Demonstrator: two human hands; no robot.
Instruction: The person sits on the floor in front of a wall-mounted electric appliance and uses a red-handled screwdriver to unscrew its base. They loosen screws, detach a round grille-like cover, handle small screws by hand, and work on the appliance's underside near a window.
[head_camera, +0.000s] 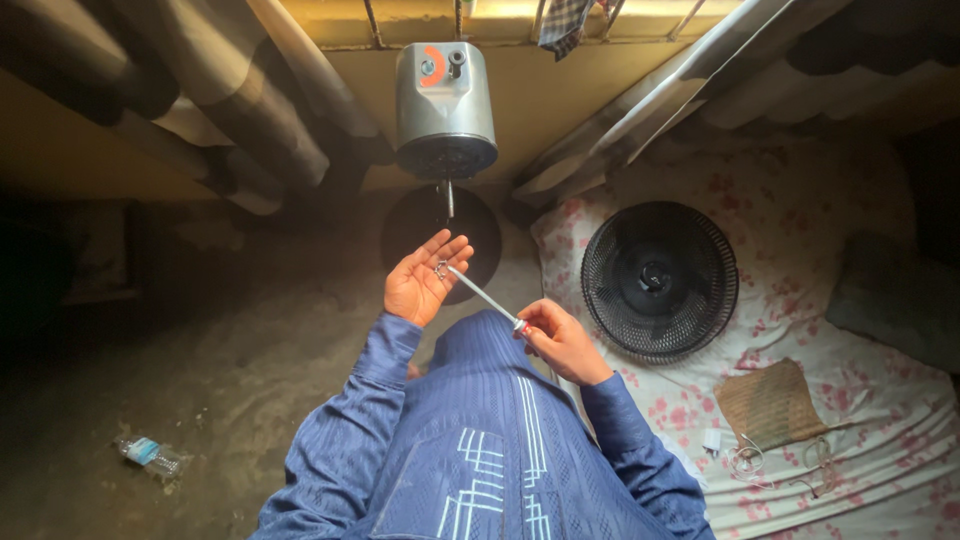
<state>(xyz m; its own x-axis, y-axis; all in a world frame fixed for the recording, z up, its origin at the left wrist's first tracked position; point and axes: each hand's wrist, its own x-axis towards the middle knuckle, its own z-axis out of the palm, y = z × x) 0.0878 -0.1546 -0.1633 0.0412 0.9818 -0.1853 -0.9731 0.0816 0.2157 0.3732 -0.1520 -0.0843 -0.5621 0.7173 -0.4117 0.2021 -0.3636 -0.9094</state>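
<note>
A: Far left, a plastic bottle (150, 455) lies on its side on the bare floor, well apart from the work. Nothing to worry about there.

B: And the hands?

A: Left hand (424, 280) is held palm up, fingers spread wide and only slightly curled. It grips nothing. The tip of the screwdriver (480, 296) rests at the palm, with some small metal piece there. Too small to tell whether it is a screw or a clip.

B: So the small piece is loose?

A: Looks so. An open palm and a tilted tool: the piece could roll off and vanish on the dark floor. A slip of the tip could also jab the palm.

B: Right hand?

A: Right hand (560, 340) is closed around the screwdriver's handle end, thumb and fingertips pinching it near the red and white collar. Shaft runs up and left, across the person's blue-clad knee.

B: What sits beyond?

A: Straight ahead, the grey fan motor housing (445, 100) stands against the wall, its bare spindle pointing down over the round base (440, 240). Nudged, it may tip.

B: Further right?

A: The black fan grille (658, 280) lies flat on the flowered mattress (860, 400), near the right elbow. Past it, a woven mat (770, 400), a white charger (712, 440) and cable. An elbow swing could snag the grille.
</note>
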